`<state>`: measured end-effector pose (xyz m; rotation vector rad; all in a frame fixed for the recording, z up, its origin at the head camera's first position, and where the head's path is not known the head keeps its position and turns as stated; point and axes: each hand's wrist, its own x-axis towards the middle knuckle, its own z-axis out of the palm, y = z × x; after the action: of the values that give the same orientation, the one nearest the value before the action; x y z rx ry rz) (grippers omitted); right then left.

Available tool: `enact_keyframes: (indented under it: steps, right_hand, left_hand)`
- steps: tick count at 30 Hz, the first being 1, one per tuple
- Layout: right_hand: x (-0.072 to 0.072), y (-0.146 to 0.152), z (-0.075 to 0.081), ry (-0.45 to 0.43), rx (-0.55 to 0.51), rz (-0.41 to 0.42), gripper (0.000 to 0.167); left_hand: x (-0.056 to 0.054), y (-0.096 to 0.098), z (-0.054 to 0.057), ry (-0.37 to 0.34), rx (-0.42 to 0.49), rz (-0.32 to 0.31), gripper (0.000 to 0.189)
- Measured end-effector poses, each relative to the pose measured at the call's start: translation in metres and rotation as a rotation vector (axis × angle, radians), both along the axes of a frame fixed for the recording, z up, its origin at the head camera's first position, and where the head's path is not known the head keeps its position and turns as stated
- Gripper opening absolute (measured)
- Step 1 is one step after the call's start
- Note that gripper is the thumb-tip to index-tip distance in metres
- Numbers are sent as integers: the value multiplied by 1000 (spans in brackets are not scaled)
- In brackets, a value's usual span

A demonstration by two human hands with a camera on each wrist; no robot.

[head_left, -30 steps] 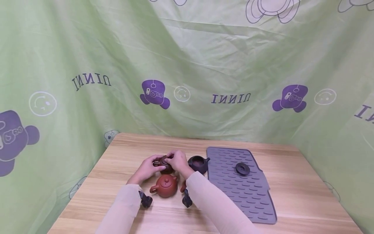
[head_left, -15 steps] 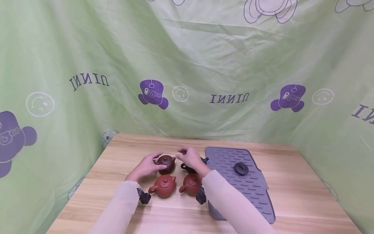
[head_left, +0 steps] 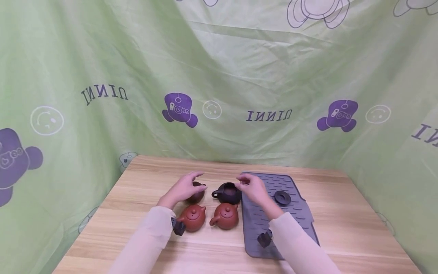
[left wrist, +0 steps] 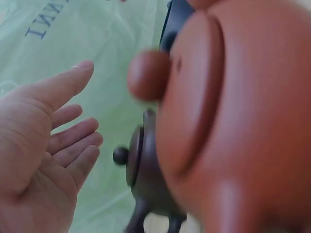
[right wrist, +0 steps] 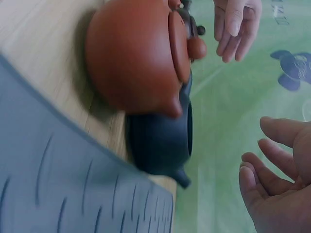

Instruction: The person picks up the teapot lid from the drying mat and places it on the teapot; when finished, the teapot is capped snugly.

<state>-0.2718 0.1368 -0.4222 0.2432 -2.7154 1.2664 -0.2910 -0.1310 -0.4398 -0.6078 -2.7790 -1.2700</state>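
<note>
My left hand (head_left: 183, 188) is held over the dark brown lidded teapot (head_left: 197, 196), partly covering it in the head view. In the left wrist view its fingers (left wrist: 77, 141) are relaxed, with space between them and that teapot's knob. My right hand (head_left: 254, 188) hovers by the mat's left edge, right of the black teapot (head_left: 228, 194), fingers loosely bent around nothing. The black teapot stands uncovered, its inside showing. Its matching dark round lid (head_left: 283, 198) lies on the grey mat (head_left: 254, 228).
Two red lidded teapots stand in front of the dark ones, a left one (head_left: 193, 218) and a right one (head_left: 226, 216). All sit on a wooden table (head_left: 119, 213), left of the mat. A green printed curtain (head_left: 219, 144) surrounds the table.
My right hand has let go of the brown teapot's lid and moved right, past the black teapot. My left hand has come off the brown teapot's side and risen over it.
</note>
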Motion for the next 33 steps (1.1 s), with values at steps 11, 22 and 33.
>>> enact_keyframes:
  steps: [11,22,33]
  right_hand:
    - [14,44,-4,-12,0,-92,27]
    - [17,85,-8,-50,-37,-186,29]
    - [12,123,-27,-80,-38,-280,31]
  left_hand:
    - [-4,45,8,-68,-79,-97,60]
    - [-16,65,-10,-54,-146,-136,60]
    - [-17,74,-19,-112,-145,-106,63]
